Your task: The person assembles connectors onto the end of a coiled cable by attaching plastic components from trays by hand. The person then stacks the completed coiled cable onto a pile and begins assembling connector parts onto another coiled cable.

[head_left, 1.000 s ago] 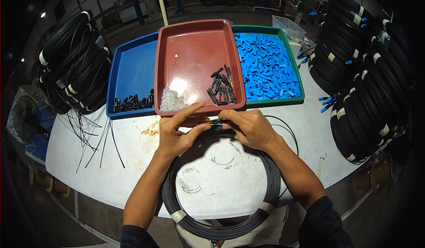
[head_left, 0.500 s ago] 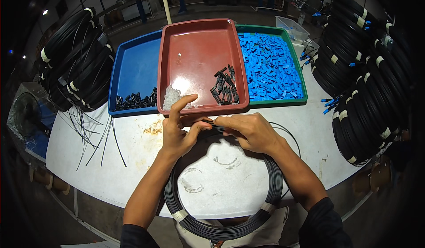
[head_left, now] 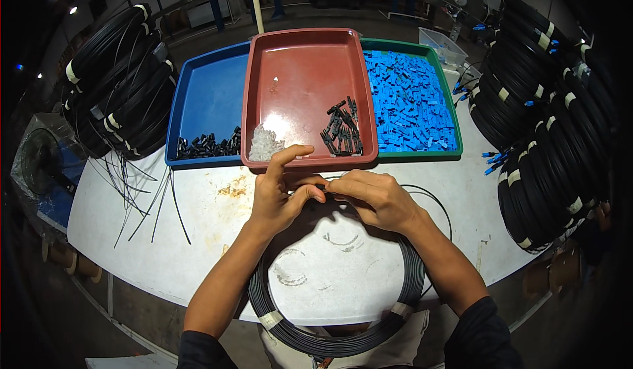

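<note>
A black cable coil [head_left: 265, 303], bound with pale tape, rests partly on the table and hangs past its near edge. At its far side, my left hand [head_left: 280, 194] pinches with the thumb and lower fingers, its index finger lifted and stretched out. My right hand [head_left: 376, 198] is closed close beside it, fingertips almost touching the left thumb. Between the fingertips lies a small dark piece of the black cable, mostly hidden by the fingers. One loose loop of cable [head_left: 450, 227] arcs around outside my right wrist.
Beyond my hands stand a red tray [head_left: 297, 66] with clear and black small parts, a blue tray [head_left: 208, 99] with black parts, and a green tray [head_left: 455, 128] full of blue connectors. Cable coils are stacked at left [head_left: 125, 79] and right [head_left: 547, 178] of the white table [head_left: 198, 257].
My fingertips have drawn closer together, covering more of the dark cable between them. The whole view has shifted slightly; the coil and trays otherwise keep their places.
</note>
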`<action>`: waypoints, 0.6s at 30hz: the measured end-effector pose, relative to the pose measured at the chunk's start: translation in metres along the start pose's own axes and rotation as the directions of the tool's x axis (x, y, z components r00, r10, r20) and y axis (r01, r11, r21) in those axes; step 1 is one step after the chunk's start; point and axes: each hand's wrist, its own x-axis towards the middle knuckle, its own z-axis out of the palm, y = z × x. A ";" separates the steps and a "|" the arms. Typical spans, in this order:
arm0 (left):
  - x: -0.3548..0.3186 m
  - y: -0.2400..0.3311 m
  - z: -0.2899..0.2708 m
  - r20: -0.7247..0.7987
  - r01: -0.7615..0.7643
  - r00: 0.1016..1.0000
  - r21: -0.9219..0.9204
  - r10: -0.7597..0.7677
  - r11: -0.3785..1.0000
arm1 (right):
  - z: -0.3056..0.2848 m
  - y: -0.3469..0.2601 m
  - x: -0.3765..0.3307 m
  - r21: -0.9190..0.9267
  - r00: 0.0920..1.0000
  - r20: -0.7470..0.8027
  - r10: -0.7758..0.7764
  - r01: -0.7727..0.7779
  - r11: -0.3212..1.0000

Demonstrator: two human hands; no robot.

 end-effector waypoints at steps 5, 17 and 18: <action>0.008 0.013 -0.004 0.061 0.122 0.991 -0.110 -0.116 0.986 | 0.003 0.007 -0.003 0.006 0.999 -0.038 0.005 -0.005 1.000; 0.023 -0.007 -0.084 -0.562 0.130 0.823 0.337 0.088 0.932 | 0.004 0.016 -0.003 -0.149 0.985 -0.172 -0.026 0.000 0.989; 0.022 -0.009 -0.085 -0.580 0.167 0.807 0.402 0.110 0.900 | 0.004 0.016 -0.003 -0.146 0.984 -0.173 -0.032 0.006 0.989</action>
